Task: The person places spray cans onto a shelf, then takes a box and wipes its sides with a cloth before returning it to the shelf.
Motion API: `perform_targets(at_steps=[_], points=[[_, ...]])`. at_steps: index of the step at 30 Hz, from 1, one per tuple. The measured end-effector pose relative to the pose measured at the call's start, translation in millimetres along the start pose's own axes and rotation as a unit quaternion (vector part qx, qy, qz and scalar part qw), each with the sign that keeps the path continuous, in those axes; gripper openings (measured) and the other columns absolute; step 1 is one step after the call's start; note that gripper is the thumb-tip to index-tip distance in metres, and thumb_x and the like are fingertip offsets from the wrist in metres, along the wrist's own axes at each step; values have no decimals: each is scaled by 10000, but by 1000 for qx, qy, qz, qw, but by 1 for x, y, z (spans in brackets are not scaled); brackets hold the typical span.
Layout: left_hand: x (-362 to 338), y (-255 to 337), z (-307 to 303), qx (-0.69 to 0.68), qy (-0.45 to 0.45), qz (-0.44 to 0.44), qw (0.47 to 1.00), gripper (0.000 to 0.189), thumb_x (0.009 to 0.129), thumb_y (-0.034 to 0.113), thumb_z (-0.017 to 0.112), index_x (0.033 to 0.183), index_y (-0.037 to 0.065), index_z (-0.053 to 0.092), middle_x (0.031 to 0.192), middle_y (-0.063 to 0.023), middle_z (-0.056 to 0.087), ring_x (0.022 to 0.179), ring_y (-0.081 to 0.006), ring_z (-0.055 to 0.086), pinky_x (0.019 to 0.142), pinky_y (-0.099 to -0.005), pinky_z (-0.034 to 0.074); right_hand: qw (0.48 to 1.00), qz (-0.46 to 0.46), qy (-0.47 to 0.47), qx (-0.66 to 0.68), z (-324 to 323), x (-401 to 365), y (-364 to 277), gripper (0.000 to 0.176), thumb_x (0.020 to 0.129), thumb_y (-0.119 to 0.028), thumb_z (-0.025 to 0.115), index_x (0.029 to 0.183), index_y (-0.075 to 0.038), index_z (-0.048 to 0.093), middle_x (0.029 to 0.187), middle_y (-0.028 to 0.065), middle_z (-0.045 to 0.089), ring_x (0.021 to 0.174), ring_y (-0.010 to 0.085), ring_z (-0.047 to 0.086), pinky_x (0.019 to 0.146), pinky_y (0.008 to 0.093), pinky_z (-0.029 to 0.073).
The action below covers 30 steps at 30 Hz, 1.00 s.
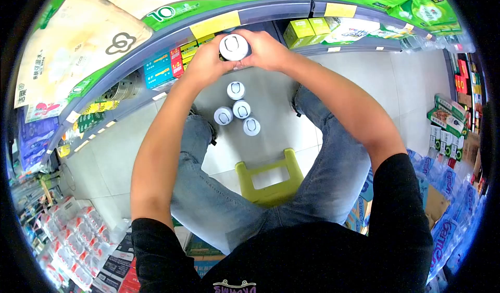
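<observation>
A canister with a round white lid [234, 47] is held upright at the edge of the lower shelf, its body mostly hidden under the lid and by my fingers. My left hand [208, 63] is closed around its left side, and my right hand [266, 52] grips the right side. The thumbs come near each other at the front. Below, several similar white-lidded canisters [241, 109] stand close together on the grey floor between my feet. Each lid carries a dark oval loop mark.
I sit over a green plastic stool [270, 190]. Ahead, the shelf edge [265, 9] has yellow tags, with boxes [160, 73] and green-yellow cartons [299, 33] beneath. Wrapped packs [78, 235] stand at left; blue-wrapped bottles [450, 209] at right.
</observation>
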<state>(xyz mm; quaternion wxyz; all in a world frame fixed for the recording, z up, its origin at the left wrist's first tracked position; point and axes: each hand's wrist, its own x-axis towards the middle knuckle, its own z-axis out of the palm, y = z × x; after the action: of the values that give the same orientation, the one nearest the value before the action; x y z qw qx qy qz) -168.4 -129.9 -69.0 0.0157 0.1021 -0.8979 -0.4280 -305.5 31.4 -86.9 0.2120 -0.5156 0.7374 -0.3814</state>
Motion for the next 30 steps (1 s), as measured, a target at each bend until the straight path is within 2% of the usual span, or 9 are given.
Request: perform_targets(at_steps=[9, 12, 15, 17, 22, 23, 25, 28, 30], points=[[60, -58, 27, 65, 92, -7, 994, 679, 775, 278, 885, 1348, 35, 613, 1347, -193, 657, 1241, -368, 623, 1051, -428, 489, 984, -62, 134, -99, 27, 46, 75, 810, 759, -332, 882, 1415, -22, 521, 1290, 277, 656, 1244, 426, 611, 1070, 480, 494], [75, -61, 14, 127, 45, -38, 990, 688, 899, 461, 756, 1436, 76, 565, 1458, -175, 590, 1361, -353, 529, 1155, -424, 387, 979, 94, 65, -171, 31, 71, 89, 892, 762, -630, 797, 1425, -77, 575, 1358, 266, 630, 1271, 411, 599, 1110, 473, 464], [93, -87, 16, 163, 78, 0, 983, 611, 953, 444, 679, 1452, 111, 566, 1528, -168, 534, 1425, -347, 469, 1194, -427, 343, 986, 42, -3, -160, 19, 82, 89, 566, 1025, -470, 489, 1447, -99, 560, 1509, 194, 532, 1383, 352, 502, 1173, 464, 382], [89, -88, 11, 257, 104, -98, 956, 665, 1010, 601, 504, 1521, 174, 500, 1578, -119, 472, 1474, -335, 390, 1226, -482, 276, 985, 51, 47, -159, 28, 93, 103, 559, 1038, -465, 464, 1449, -99, 560, 1514, 182, 532, 1386, 345, 498, 1179, 458, 378], [106, -120, 11, 329, 105, -77, 935, 671, 994, 577, 548, 1538, 191, 485, 1619, -102, 430, 1498, -316, 362, 1246, -464, 248, 974, 63, 76, -206, 42, 107, 127, 566, 1062, -474, 412, 1461, -96, 549, 1529, 160, 523, 1391, 325, 489, 1190, 438, 369], [107, -126, 13, 317, 106, -87, 939, 678, 993, 576, 550, 1546, 192, 475, 1628, -100, 417, 1506, -315, 348, 1250, -464, 237, 995, 59, 69, 29, 54, 116, 148, 571, 1064, -477, 406, 1465, -95, 546, 1532, 158, 519, 1394, 322, 486, 1192, 435, 367], [109, -133, 16, 292, 109, -105, 944, 693, 992, 575, 553, 1561, 193, 454, 1646, -98, 391, 1521, -315, 321, 1259, -466, 213, 875, 42, 46, 480, 62, 124, 156, 581, 1068, -484, 394, 1472, -93, 538, 1539, 155, 513, 1399, 317, 480, 1196, 430, 362], [109, -140, 17, 311, 94, -129, 937, 719, 993, 589, 542, 1584, 199, 420, 1672, -86, 347, 1542, -313, 279, 1269, -464, 181, 977, 74, 68, -186, 45, 113, 136, 588, 1070, -489, 386, 1472, -87, 537, 1537, 150, 517, 1393, 310, 486, 1193, 423, 367], [110, -141, 15, 310, 89, -136, 937, 727, 992, 602, 532, 1588, 202, 414, 1677, -84, 338, 1545, -314, 273, 1270, -464, 178, 974, 72, 79, -198, 46, 112, 128, 584, 1070, -486, 387, 1472, -89, 539, 1534, 147, 521, 1392, 305, 489, 1189, 421, 369]])
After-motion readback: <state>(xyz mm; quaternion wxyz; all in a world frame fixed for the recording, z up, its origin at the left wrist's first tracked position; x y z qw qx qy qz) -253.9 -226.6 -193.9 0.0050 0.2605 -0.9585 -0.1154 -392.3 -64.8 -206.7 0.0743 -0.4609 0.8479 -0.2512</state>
